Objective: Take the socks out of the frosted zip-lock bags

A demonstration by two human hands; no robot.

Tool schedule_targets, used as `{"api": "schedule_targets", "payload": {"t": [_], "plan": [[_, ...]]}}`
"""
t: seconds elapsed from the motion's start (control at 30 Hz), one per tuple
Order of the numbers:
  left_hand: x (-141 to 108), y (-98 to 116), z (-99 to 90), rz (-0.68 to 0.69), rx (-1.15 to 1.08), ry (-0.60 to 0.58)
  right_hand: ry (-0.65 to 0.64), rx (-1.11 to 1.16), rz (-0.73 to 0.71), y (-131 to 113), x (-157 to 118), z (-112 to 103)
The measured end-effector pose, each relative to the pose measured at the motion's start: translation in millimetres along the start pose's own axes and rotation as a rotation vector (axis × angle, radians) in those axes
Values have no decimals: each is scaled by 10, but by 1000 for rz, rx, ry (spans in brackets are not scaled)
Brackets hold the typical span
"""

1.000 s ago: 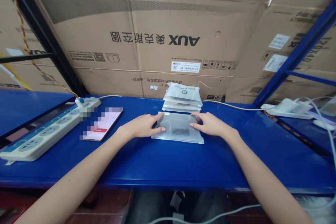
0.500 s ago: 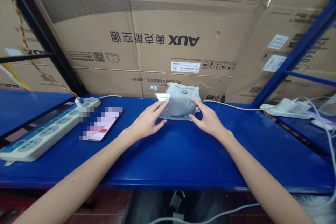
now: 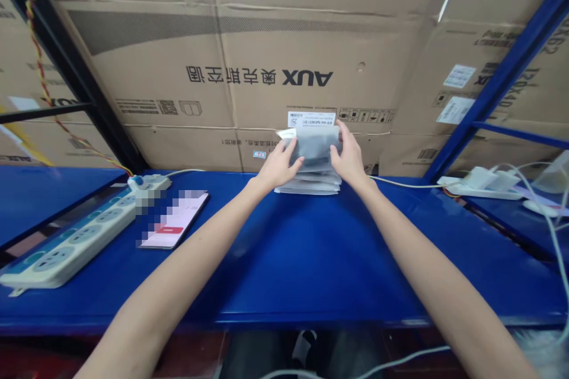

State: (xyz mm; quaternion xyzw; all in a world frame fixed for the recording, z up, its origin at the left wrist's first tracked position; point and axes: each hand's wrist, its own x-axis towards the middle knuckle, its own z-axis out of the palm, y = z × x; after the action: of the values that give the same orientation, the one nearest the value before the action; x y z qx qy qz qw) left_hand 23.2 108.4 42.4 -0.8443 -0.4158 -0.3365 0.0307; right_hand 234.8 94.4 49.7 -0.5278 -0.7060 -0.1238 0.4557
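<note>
At the back of the blue table, a frosted grey plastic pouch point(image 3: 316, 148) with a white label at its upper left corner is between my two hands. My left hand point(image 3: 281, 163) grips its left edge, thumb on the front face. On the opposite edge, my right hand point(image 3: 349, 156) has its thumb in front and its fingers around the side. Directly beneath lies a stack of similar flat pouches point(image 3: 307, 183). I cannot tell whether the upper pouch touches the stack.
To the left, a long white power strip point(image 3: 84, 231) and a phone point(image 3: 175, 222), partly blurred out, lie on the blue table point(image 3: 284, 260). Large cardboard boxes point(image 3: 155, 47) rise behind. At the right are another power strip with plugs point(image 3: 480, 183) and loose white cables.
Both hands have moved up and away from me with the grey pouch, and several flat pouches now show below it. The view has tilted up slightly.
</note>
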Motion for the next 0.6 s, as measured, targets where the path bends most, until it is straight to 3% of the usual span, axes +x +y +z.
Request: {"api": "schedule_targets", "payload": {"t": [0.07, 0.1, 0.23, 0.37, 0.6], "plan": [[90, -1, 94, -153, 124, -97, -85, -135, 82, 38, 62, 106], [107, -9, 131, -169, 182, -83, -144, -189, 83, 52, 50, 159], [120, -87, 194, 42, 337, -41, -223, -272, -68, 105, -105, 292], [171, -187, 208, 100, 293, -111, -316, -242, -105, 165, -164, 296], [283, -195, 224, -15, 153, -268, -457, -249, -1, 146, -53, 259]]}}
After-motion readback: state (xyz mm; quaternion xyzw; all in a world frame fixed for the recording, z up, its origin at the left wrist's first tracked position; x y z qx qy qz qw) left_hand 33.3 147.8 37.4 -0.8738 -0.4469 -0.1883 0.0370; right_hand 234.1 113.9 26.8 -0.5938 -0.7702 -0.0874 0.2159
